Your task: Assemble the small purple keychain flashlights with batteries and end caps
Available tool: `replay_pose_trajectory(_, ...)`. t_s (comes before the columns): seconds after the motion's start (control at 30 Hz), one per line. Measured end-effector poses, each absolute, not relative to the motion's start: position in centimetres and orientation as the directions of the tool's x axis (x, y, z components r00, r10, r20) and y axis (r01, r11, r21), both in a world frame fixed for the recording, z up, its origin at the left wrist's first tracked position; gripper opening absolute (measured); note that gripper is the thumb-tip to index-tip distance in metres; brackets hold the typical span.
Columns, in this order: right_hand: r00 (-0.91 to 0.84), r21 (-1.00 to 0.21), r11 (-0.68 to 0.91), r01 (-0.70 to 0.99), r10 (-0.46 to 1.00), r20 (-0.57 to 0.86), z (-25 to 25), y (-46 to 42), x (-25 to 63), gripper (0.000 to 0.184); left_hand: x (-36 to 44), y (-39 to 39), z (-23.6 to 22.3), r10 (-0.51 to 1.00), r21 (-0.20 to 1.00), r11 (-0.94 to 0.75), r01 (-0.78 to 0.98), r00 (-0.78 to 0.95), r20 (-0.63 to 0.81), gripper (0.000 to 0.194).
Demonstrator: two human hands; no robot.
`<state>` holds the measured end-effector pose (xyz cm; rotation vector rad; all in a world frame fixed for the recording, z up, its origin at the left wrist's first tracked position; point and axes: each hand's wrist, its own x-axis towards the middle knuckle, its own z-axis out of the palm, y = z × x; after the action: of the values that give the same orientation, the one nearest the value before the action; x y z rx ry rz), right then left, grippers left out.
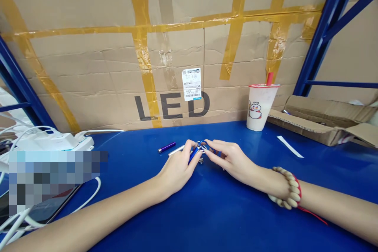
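My left hand (179,166) pinches a small blue tube-like piece (193,154) over the blue table (212,212). My right hand (228,159) meets it from the right, its fingertips closed on a small blue and metal ring part (202,146) joined to that piece. The two hands touch at the fingertips. A purple tube (167,147) and a silver tube (176,150) lie on the table just left of my left hand. A bead bracelet (288,193) is on my right wrist.
A taped cardboard sheet marked LED (171,67) stands behind the table. A white drink cup (261,106) with a red straw stands at the back right beside an open cardboard box (325,120). A paper strip (289,146) lies near it. White cables and a phone (50,204) lie at left.
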<state>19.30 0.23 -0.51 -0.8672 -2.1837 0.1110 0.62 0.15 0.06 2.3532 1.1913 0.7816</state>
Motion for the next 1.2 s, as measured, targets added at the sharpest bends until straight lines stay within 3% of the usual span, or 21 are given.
replay_pose_trajectory(0.33, -0.503, -0.594, 0.671, 0.443, 0.735, 0.455, -0.4, -0.3, 18.9, 0.044, 0.6, 0.3, 0.0, 0.780, 0.458, -0.626, 0.631, 0.510, 0.364, 0.018)
replay_pose_trajectory(0.63, -0.457, -0.754, 0.539, 0.375, 0.816, 0.355, -0.2, -0.1, 19.0, 0.037, 0.6, 0.7, -0.6, 0.774, 0.497, -0.633, 0.594, 0.511, 0.375, 0.016)
replay_pose_trajectory(0.83, -0.160, -0.854, 0.435, 0.286, 0.900, 0.405, -0.5, 1.7, 19.9, 0.037, 0.7, 0.8, -0.9, 0.699, 0.349, -0.689, 0.635, 0.454, 0.553, 0.024)
replay_pose_trajectory(1.0, 0.034, -0.950, 0.225, 0.217, 0.971, 0.238, -0.4, 2.9, 20.6, 0.029, 0.7, 0.7, -0.9, 0.750, 0.293, -0.624, 0.724, 0.451, 0.484, 0.019)
replay_pose_trajectory(1.1, 0.095, -0.981, 0.114, 0.156, 0.987, 0.130, -0.2, 3.0, 20.5, 0.034, 0.7, 0.7, -0.9, 0.770, 0.272, -0.597, 0.755, 0.444, 0.457, 0.016)
replay_pose_trajectory(1.2, 0.134, -0.983, 0.092, 0.162, 0.984, 0.115, -0.2, 2.9, 20.3, 0.040, 0.7, 0.7, -0.9, 0.784, 0.278, -0.584, 0.763, 0.440, 0.438, 0.015)
